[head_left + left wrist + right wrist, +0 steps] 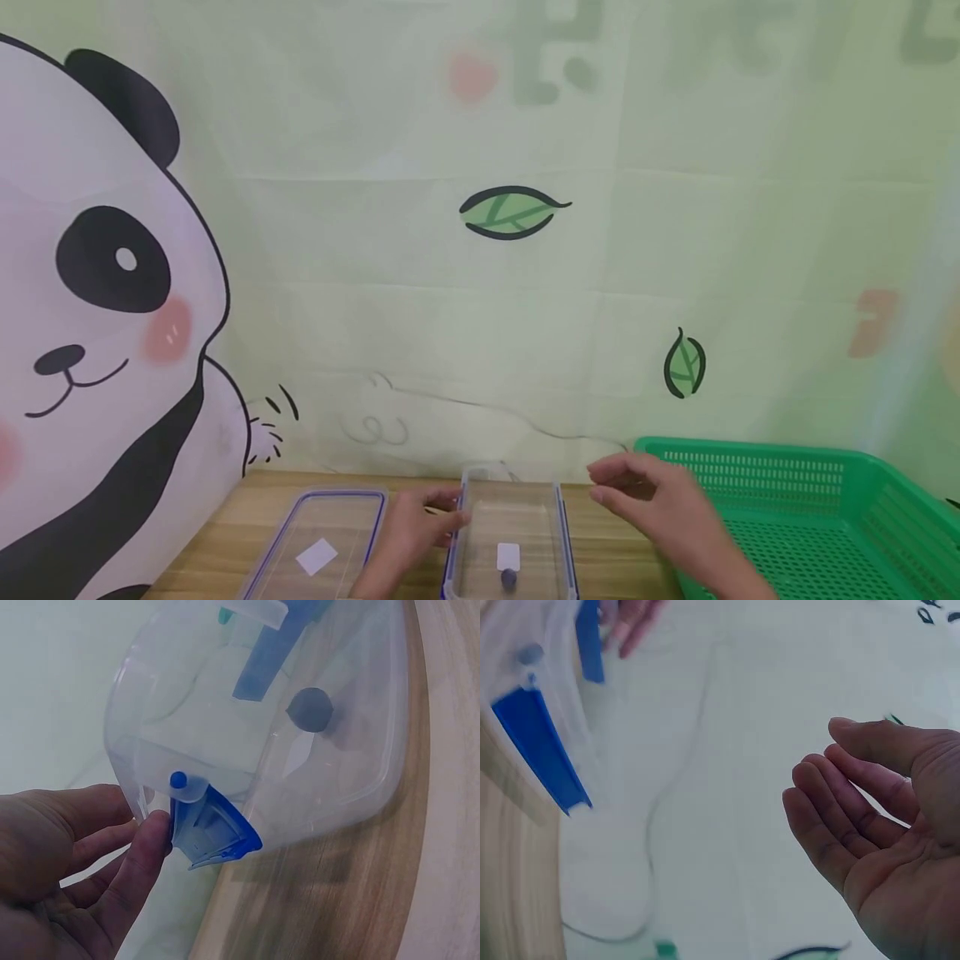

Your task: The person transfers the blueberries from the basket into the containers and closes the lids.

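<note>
Apparently the step in hand is steadying the clear box [513, 512], which stands on the table [607, 542] with a dark ball [508, 579] inside; the left hand [416, 517] touches its side by a blue clip [214, 832], though I cannot tell whether the fingers pinch it. The right hand [663, 504] hangs empty near the green basket [765, 450], fingers loosely curved, thumb apart. Next, I'd judge, it must reach either the box or the lid [337, 517] lying to its left.

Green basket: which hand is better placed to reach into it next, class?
Probably the right hand: it is empty and nearer the green basket, while the left hand touches the clear container.
</note>
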A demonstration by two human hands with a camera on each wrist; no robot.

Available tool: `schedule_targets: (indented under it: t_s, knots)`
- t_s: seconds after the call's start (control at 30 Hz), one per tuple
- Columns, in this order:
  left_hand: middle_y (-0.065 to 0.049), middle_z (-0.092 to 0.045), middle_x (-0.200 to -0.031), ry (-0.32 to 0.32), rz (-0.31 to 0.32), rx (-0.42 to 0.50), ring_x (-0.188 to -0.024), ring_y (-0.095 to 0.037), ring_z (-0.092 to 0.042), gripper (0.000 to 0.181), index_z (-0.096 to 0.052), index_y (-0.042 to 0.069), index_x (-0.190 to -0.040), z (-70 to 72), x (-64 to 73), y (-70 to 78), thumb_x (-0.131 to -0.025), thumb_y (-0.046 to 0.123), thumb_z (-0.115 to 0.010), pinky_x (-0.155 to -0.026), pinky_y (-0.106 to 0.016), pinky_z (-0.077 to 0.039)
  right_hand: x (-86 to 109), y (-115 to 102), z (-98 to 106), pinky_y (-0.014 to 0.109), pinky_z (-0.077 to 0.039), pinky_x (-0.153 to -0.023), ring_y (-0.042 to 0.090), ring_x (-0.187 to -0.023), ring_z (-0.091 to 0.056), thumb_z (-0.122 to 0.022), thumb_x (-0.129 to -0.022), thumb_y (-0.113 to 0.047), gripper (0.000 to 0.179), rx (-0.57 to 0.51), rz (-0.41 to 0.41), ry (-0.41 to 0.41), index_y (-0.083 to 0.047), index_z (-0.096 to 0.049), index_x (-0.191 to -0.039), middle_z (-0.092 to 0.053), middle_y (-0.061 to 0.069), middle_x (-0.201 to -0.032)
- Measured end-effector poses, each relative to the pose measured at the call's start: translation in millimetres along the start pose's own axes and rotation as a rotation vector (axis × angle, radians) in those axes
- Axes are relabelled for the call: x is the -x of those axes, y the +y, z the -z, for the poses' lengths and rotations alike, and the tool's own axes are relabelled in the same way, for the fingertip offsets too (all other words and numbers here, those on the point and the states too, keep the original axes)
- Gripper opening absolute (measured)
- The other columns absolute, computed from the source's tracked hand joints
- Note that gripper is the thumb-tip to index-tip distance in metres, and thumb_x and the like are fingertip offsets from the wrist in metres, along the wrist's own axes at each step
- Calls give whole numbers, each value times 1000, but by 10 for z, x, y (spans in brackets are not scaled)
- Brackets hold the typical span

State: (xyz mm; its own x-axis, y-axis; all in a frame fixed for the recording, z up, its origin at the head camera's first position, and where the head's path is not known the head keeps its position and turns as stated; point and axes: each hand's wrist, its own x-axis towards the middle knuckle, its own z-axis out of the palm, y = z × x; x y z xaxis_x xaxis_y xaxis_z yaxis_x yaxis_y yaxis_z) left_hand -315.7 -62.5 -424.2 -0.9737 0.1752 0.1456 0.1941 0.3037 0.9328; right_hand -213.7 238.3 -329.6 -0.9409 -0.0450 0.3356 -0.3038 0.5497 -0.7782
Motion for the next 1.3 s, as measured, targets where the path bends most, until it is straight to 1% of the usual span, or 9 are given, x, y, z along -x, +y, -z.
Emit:
schedule_targets:
  t_s: [0.17, 0.3, 0.43, 0.53, 0.63, 0.8, 1.03, 1.13, 1.3]
  knots:
    - [-10, -75, -98, -8, 0, 1, -70, -20, -73, 37, -72, -10, -123, 8, 1, 5, -89, -2, -83, -64, -32, -67, 20, 40, 205, 25, -62, -82, 14, -97, -73, -81, -97, -20, 22, 20, 13, 61, -10, -77, -115, -77, 1, -113]
    - [-10, -74, -98, -6, 1, 5, -71, -20, -73, 37, -72, -10, -123, 4, -1, 7, -89, -2, -83, -64, -32, -67, 40, 64, 357, 25, -61, -82, 16, -102, -73, -80, -98, -28, 29, 61, -24, 82, -11, -76, -121, -77, 1, -117]
    - [-13, -75, -98, -3, -24, 21, -72, -21, -74, 37, -72, -11, -123, 16, -8, 0, -88, -4, -83, -64, -33, -67, 41, 78, 494, 26, -61, -82, 17, -105, -73, -78, -99, -38, 38, 106, -56, 95, -13, -75, -127, -76, 1, -119]
    - [-13, -76, -99, -7, -36, 22, -72, -22, -74, 38, -71, -11, -124, 10, -16, -9, -88, -4, -83, -63, -33, -67, 47, 106, 587, 25, -60, -82, 15, -105, -73, -77, -99, -43, 43, 119, -75, 109, -14, -74, -131, -76, 2, -122]
    - [-11, -75, -98, -11, -29, 20, -71, -20, -73, 38, -72, -9, -124, 3, -17, -15, -88, -3, -83, -63, -33, -67, 52, 158, 663, 24, -60, -82, 11, -104, -72, -77, -99, -44, 46, 124, -93, 114, -14, -73, -133, -75, 4, -124]
    - [-10, -74, -97, -8, -29, 19, -69, -19, -72, 38, -72, -10, -124, 23, -2, -15, -88, -4, -83, -63, -33, -67, -19, 243, 819, 23, -59, -79, 9, -101, -71, -76, -100, -40, 43, 186, -67, 89, -11, -73, -131, -76, 5, -122]
    - [-9, -74, -97, 2, -10, -7, -69, -19, -73, 38, -73, -8, -124, 35, 0, 9, -88, -3, -83, -63, -32, -67, -213, 374, 1092, 27, -59, -74, 19, -99, -71, -74, -103, -31, 31, 320, 20, 53, -9, -75, -124, -77, 5, -114]
    - [-8, -74, -97, 6, 5, -16, -70, -18, -72, 38, -73, -7, -124, 32, 0, 19, -88, -2, -84, -63, -32, -66, -313, 485, 1169, 31, -59, -75, 22, -99, -71, -74, -103, -24, 24, 368, 35, 16, -8, -77, -120, -77, 5, -111]
    - [-10, -74, -97, 4, -12, 10, -70, -18, -73, 37, -73, -9, -123, 9, 3, 11, -88, -3, -84, -63, -32, -67, -458, 738, 1277, 36, -61, -76, 26, -98, -71, -75, -101, -17, 22, 408, 30, -82, -2, -76, -116, -77, 4, -105]
